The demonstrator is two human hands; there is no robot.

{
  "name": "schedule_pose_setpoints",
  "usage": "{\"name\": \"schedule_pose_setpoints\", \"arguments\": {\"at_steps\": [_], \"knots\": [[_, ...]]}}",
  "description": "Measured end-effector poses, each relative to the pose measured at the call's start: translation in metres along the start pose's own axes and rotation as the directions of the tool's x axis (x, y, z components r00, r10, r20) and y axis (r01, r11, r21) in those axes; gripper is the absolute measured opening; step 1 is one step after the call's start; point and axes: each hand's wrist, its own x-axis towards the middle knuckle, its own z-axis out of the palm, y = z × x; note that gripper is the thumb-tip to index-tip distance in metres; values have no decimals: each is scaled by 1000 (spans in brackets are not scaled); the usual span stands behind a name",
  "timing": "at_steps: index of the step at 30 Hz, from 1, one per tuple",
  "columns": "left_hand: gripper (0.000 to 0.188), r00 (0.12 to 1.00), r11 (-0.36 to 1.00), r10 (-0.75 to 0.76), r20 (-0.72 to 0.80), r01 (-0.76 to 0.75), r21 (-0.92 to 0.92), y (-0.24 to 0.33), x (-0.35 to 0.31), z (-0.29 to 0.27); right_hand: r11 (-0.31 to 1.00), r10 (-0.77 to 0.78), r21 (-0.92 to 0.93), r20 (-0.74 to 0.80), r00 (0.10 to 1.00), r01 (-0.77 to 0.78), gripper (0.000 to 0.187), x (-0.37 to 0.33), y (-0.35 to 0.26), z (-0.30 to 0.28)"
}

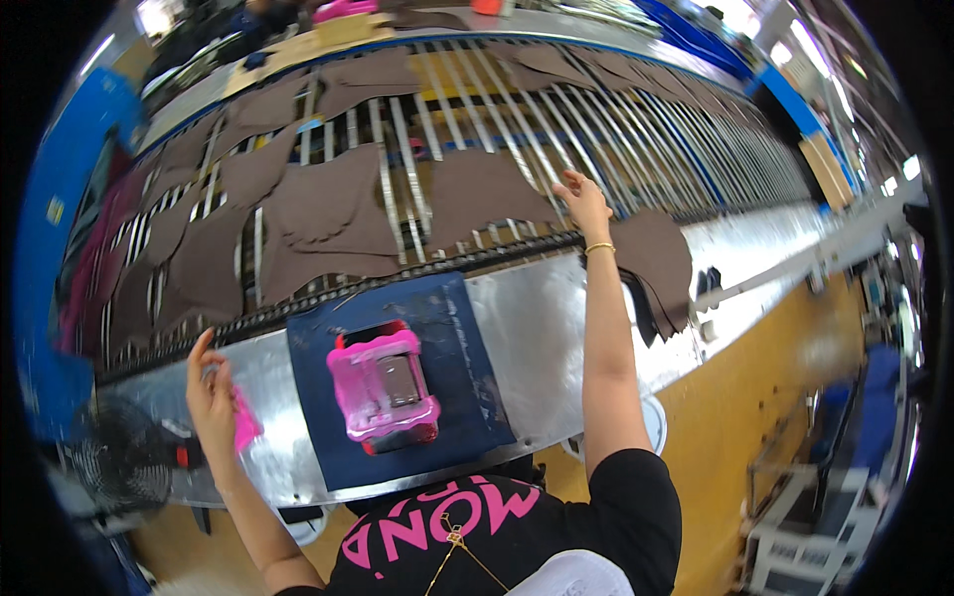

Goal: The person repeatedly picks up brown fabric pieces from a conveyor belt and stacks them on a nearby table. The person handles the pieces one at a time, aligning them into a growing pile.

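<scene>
At the far left, a black fan [121, 455] is standing near the end of the metal table [537, 348]. Next comes the left hand [210, 397], raised with its fingers loosely spread, and I see nothing in its hold. Just beside it there is a bright pink item [245, 419], partly hidden (I cannot tell if they touch). Behind, several flat brown pieces [323, 204] lie over the slatted conveyor [636, 149], some overlapping. In front of them, a dark blue mat [472, 397] covers part of the table, and on it sits a pink frame [345, 392] with wavy edges, having a brown block [402, 381] inside. Further right, one separate brown piece [487, 199] lies on the slats, and the right hand [586, 202] is just beside its right end, half open, fingers a little bent, holding nothing that I can see. Right of this forearm, a stack of brown pieces [658, 260] rests at the table's rear edge.
</scene>
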Motion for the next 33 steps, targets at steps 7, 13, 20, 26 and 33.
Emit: {"name": "schedule_pose_setpoints", "arguments": {"at_steps": [7, 13, 20, 26, 33], "knots": [[41, 1000, 972, -16, -18, 11, -236, -19, 13, 5, 756, 269, -361, -589, 762, -546, 44, -132, 95, -112], [48, 1000, 980, -8, -3, 7, -201, -1, 20, 31, 564, 538, -420, -467, 702, -711, 54, -159, 126, -134], [52, 1000, 977, 13, 8, -11, -214, -10, 9, 24, 732, 375, -384, -462, 804, -563, 25, -150, 107, -143], [40, 996, 978, -9, 84, 26, -205, 11, 5, 29, 958, 75, -217, -443, 893, -188, 23, -154, 11, -169], [45, 932, 906, 363, 17, -349, -240, 48, 11, 82, 566, -168, 749, -304, 938, 344, 29, -199, -134, -138]]}}
